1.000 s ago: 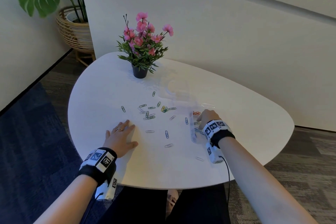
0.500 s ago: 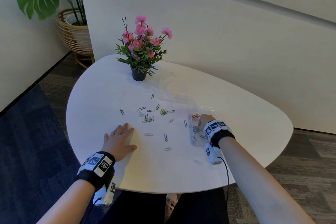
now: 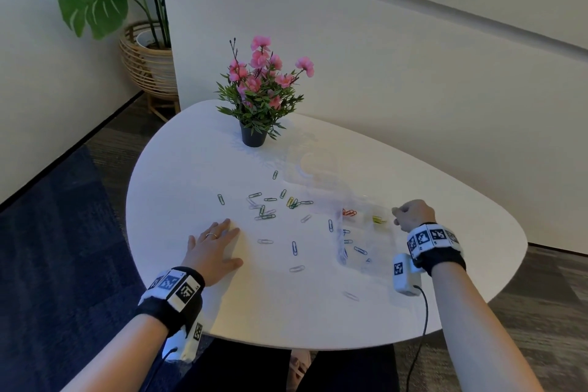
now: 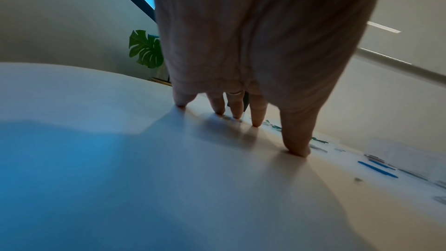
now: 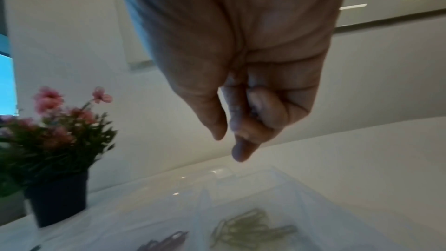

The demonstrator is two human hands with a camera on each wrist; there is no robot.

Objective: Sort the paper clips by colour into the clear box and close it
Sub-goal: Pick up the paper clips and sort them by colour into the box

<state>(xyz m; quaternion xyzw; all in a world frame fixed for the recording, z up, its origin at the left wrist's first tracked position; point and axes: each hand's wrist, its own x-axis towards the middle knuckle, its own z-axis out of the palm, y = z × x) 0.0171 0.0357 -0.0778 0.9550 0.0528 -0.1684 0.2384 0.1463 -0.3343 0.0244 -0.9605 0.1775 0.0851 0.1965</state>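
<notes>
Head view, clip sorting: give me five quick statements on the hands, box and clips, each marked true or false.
1. The left hand lies flat on the table. True.
2. The right hand hovers over the flower pot. False: it is over the clear box.
3. Red clips are in the box. True.
4. Every clip is already boxed. False: many loose clips lie on the table.
5. The box holds yellow clips. True.

Head view overlooks table (image 3: 413, 188); wrist views skim it closely.
</notes>
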